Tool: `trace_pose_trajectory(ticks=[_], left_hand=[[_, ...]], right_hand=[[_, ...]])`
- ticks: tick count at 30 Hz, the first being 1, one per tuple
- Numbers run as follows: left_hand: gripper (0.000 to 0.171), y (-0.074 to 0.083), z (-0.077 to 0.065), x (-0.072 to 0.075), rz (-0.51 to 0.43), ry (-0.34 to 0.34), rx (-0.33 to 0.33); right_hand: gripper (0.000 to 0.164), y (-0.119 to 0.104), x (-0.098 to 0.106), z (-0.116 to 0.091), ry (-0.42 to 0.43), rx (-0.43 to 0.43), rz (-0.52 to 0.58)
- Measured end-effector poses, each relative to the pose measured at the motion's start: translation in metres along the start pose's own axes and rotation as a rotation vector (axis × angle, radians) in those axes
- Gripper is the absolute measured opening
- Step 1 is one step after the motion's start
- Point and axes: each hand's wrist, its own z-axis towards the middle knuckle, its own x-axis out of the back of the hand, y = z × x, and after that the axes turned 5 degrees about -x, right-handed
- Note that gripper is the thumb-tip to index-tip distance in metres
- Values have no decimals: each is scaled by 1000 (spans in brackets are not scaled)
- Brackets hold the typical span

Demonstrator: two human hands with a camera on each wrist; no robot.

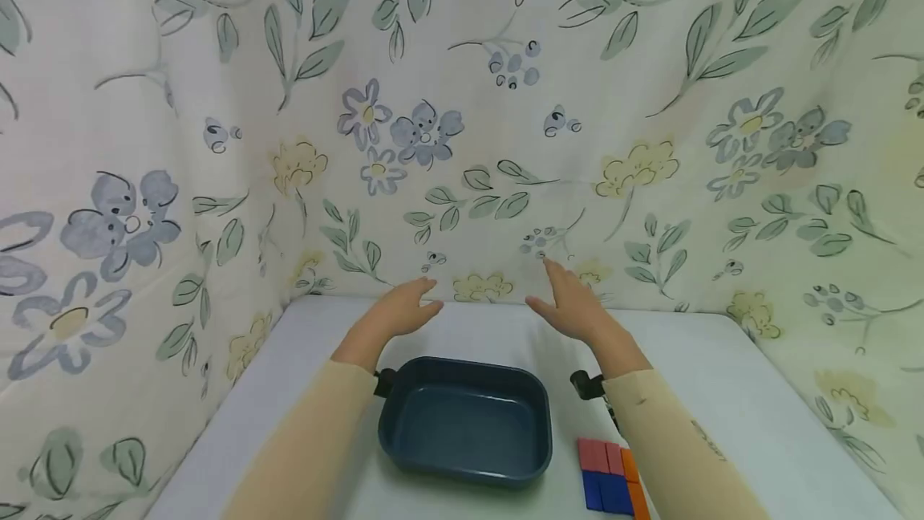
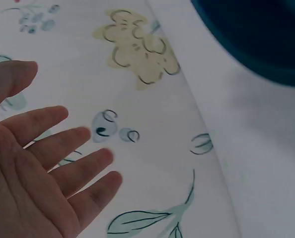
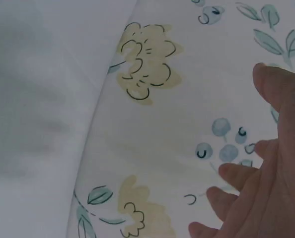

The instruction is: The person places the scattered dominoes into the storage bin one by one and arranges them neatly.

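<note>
Both hands hang in the air past the far side of a dark blue rectangular dish, palms turned toward each other. My left hand holds nothing; its fingers are spread and nearly straight in the left wrist view, with the dish's rim at the upper right. My right hand is likewise bare, fingers extended and thumb apart. Beside the dish, partly under the right forearm, lie several flat blocks: pink blocks, blue blocks and orange blocks, set close together.
The dish and blocks lie on a white table. A floral curtain surrounds its far edge and sides. Each wrist wears a small black camera, such as the right wrist camera.
</note>
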Motion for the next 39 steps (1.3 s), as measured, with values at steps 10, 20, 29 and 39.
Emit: trace_pose_trajectory(ticks=[10, 20, 29, 39], left_hand=[[55, -6, -64, -23, -146, 38, -63], [56, -17, -91, -36, -164, 1, -162], [100, -34, -106, -46, -261, -150, -141], [118, -51, -112, -46, -349, -308, -110]], right_hand=[[72, 16, -13, -62, -164, -54, 139], [49, 31, -34, -102, -212, -147, 215], [36, 52, -31, -122, -263, -246, 211], [31, 55, -39, -130, -433, -396, 204]])
